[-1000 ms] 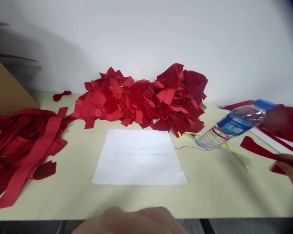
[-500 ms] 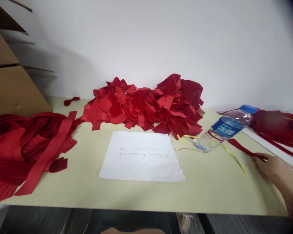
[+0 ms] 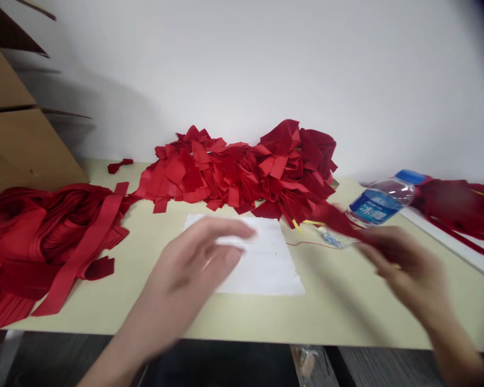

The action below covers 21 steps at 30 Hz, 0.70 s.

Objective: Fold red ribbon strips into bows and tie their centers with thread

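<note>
My right hand (image 3: 403, 269) is closed on one end of a red ribbon strip (image 3: 339, 217), which reaches up and left in front of the water bottle (image 3: 381, 201). Motion blurs both the hand and the strip. My left hand (image 3: 201, 263) is raised over a white paper sheet (image 3: 262, 274), its thumb and fingers apart with nothing between them. Short dark ruled lines on the sheet are partly hidden by that hand. Behind the sheet lies a heap of folded red ribbon pieces (image 3: 234, 172).
Long red strips (image 3: 56, 236) lie bundled at the left, beside a cardboard box (image 3: 24, 150). More red strips (image 3: 455, 209) rest on a white board (image 3: 423, 228) at the right. A small red bow-shaped piece (image 3: 120, 165) sits near the wall. A thin red thread (image 3: 306, 243) runs toward the bottle.
My right hand has lifted the red strip from the table's right side and brought it left, across the bottle. My left hand has come into view over the paper.
</note>
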Tool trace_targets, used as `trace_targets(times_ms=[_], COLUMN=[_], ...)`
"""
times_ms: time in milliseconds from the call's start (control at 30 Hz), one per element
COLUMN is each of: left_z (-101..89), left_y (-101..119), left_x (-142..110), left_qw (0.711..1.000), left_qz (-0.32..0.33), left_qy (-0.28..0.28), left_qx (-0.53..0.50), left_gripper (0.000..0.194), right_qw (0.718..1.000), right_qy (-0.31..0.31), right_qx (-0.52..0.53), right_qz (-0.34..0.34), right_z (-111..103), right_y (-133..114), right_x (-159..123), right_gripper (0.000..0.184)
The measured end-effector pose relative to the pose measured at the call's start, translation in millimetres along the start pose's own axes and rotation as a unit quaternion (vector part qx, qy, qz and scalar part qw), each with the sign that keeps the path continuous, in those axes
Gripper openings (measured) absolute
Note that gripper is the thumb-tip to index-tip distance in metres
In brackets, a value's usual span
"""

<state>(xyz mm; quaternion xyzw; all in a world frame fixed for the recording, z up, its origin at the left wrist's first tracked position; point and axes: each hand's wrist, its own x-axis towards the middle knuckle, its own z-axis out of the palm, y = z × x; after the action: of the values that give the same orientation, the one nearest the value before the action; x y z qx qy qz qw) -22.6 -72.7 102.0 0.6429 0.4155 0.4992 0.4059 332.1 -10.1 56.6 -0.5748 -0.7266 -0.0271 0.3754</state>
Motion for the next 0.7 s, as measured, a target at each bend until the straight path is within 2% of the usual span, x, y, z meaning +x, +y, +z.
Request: trace_targets(times_ms=[33, 100, 167, 200, 267, 367, 533, 700], left_z=[0.0, -3.1, -9.1, -12.8, -20.3, -30.6, -42.5, -44.8], left_y=[-13, -44, -73, -86, -107, -131, -156, -163], left_x=[17, 48, 71, 79, 90, 96, 98, 98], left_qw=[1.000, 0.993, 0.977, 0.970, 0.968, 0.972, 0.976, 0.974], left_qz=[-0.010, -0.089, -0.180, -0.203, -0.217, -0.220, -0.213, -0.214], left_qy=[-0.005, -0.035, -0.112, -0.133, -0.127, -0.078, -0.018, 0.009], left_qx=[0.028, 0.065, 0.023, 0.010, 0.000, 0.016, 0.040, 0.069], left_gripper=[0.034, 0.062, 0.058, 0.051, 0.033, 0.024, 0.030, 0.029], right_qw=[0.996, 0.968, 0.937, 0.927, 0.912, 0.907, 0.915, 0.924], right_qy=[-0.061, -0.162, -0.241, -0.267, -0.320, -0.351, -0.356, -0.343], right_qx=[0.054, 0.137, 0.194, 0.212, 0.225, 0.221, 0.191, 0.154], right_qz=[-0.048, -0.130, -0.164, -0.159, -0.120, -0.070, 0.015, 0.074], right_z=[14, 47, 80, 95, 120, 142, 152, 154], right_y=[-29, -73, -95, -97, -91, -67, -29, -14], right_x=[8, 26, 43, 51, 62, 70, 70, 67], right_gripper=[0.019, 0.015, 0.013, 0.014, 0.018, 0.024, 0.022, 0.022])
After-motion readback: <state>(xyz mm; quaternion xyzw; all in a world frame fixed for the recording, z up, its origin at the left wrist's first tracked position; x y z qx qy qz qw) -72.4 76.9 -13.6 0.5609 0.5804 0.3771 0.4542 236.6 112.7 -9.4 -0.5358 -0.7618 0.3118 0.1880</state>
